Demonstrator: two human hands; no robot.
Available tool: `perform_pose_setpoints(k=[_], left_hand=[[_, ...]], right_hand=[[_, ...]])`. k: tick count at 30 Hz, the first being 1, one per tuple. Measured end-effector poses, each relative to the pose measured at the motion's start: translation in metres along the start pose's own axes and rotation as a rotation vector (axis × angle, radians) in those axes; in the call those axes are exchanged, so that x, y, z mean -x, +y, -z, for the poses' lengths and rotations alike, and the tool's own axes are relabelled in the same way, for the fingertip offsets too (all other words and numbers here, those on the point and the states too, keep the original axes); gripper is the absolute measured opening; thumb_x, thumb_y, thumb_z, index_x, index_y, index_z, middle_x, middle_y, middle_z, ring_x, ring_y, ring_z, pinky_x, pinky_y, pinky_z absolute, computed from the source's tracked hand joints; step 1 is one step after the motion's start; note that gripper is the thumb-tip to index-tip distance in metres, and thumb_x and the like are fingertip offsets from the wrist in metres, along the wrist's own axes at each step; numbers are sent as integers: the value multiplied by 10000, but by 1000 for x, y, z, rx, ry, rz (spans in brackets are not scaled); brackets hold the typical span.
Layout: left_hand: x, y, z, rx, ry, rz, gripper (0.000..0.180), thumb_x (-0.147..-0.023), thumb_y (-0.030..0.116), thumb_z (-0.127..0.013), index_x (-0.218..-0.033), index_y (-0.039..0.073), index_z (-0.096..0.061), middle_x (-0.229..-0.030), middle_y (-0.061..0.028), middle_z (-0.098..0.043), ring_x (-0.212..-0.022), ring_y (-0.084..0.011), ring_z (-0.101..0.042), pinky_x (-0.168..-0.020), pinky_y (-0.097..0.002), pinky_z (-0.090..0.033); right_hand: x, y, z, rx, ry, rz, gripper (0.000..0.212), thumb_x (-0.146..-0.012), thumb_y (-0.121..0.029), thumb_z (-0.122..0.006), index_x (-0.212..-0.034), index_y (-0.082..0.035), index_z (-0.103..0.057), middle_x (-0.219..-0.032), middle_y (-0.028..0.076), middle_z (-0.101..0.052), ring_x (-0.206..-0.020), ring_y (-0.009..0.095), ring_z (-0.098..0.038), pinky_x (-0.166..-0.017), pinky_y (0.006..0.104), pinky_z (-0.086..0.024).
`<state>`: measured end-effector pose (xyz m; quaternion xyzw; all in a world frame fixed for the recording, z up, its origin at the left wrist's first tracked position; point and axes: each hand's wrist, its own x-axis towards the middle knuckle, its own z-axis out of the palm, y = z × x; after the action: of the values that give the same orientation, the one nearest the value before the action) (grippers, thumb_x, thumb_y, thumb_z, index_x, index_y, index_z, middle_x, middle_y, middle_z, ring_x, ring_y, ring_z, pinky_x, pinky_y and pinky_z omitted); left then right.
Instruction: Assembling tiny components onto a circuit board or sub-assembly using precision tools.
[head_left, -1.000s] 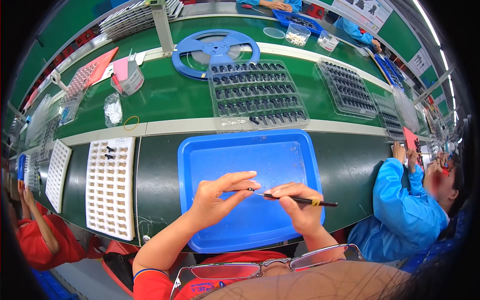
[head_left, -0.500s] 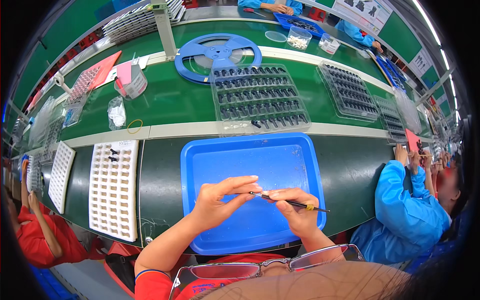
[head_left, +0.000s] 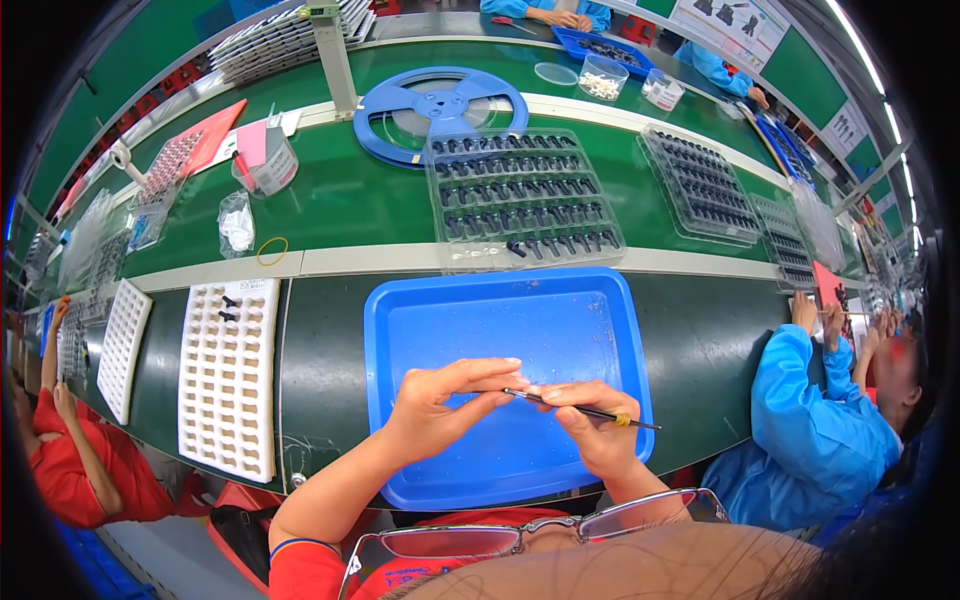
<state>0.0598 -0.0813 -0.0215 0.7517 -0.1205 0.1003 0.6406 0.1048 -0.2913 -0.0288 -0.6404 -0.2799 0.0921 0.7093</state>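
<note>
Over a shallow blue tray, my two hands meet at the fingertips. My right hand is closed around a slim black pen-like tool with a yellow band near its rear end. The tool's front tip points left, to the fingertips of my left hand. Thumb and fingers of that left hand are drawn together in a pinch; whatever they hold is too small or hidden to name. Specks of debris lie on the tray floor.
A white foam tray with two small black parts lies left. Ahead, a clear blister tray holds rows of black parts, near a blue reel. A second filled blister tray lies farther right. A co-worker's blue sleeve is at right.
The hands and tool keep nearly the same pose over the tray. The whole view has shifted slightly. At the far left, a co-worker's raised hand has moved.
</note>
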Motion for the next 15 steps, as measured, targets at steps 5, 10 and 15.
perform_pose_setpoints(k=[5, 10, 15], left_hand=[[0, 1, 1, 34, -16, -11, 343, -831, -69, -667, -1162, -3, -609, -1032, -143, -708, -994, -223, -685, -865, -320, -558], [1, -2, 2, 40, -9, -28, 353, -824, -75, -671, -1163, 0, -609, -1031, -141, -709, -992, -225, -687, -859, -321, -561], [1, -2, 2, -25, -7, -111, 367, -813, -80, -677, -1164, 2, -608, -1026, -140, -711, -986, -235, -690, -854, -322, -563]], right_hand=[[2, 3, 1, -37, -12, 11, 211, -890, -156, -687, -976, 34, -658, -987, 206, -687, -894, 272, -683, -790, 376, -567], [2, 0, -2, -63, -7, -5, 224, -890, -168, -689, -975, 36, -655, -984, 207, -688, -892, 273, -682, -788, 376, -567], [1, -1, -1, -65, -16, 6, 216, -898, -161, -678, -976, 38, -648, -989, 214, -684, -903, 275, -680, -787, 375, -566]])
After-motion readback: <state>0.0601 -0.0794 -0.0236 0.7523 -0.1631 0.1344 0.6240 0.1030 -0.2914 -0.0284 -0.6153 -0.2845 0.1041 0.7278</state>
